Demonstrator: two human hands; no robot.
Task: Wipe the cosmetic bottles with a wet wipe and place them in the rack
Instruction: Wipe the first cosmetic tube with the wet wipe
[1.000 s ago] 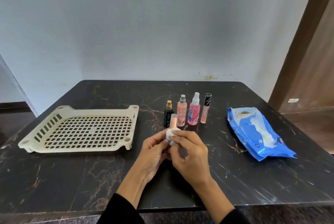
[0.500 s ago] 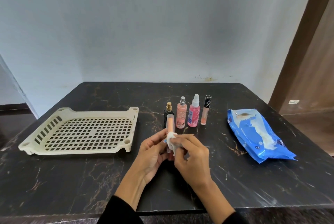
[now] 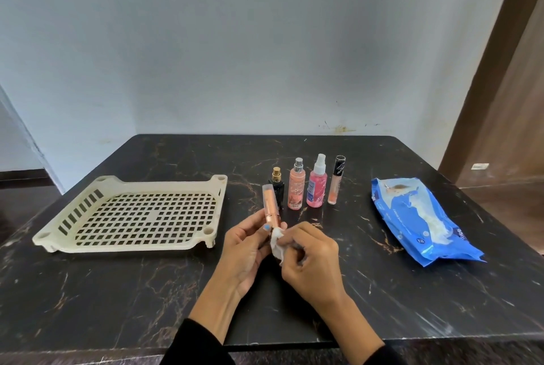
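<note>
I see the left hand (image 3: 247, 242) gripping a slim, light, rigid lip-gloss tube (image 3: 269, 202) low by its copper cap above the counter (image 3: 117, 291), probably slick where damp, while the right hand (image 3: 312, 258) pinches the soft wet wipe (image 3: 277, 247) against it.

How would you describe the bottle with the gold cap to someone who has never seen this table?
On the dark table, four bottles stand in a row between the cream rack and the blue wipes pack. The gold-capped bottle is leftmost: shortest, and the only black one.
</note>
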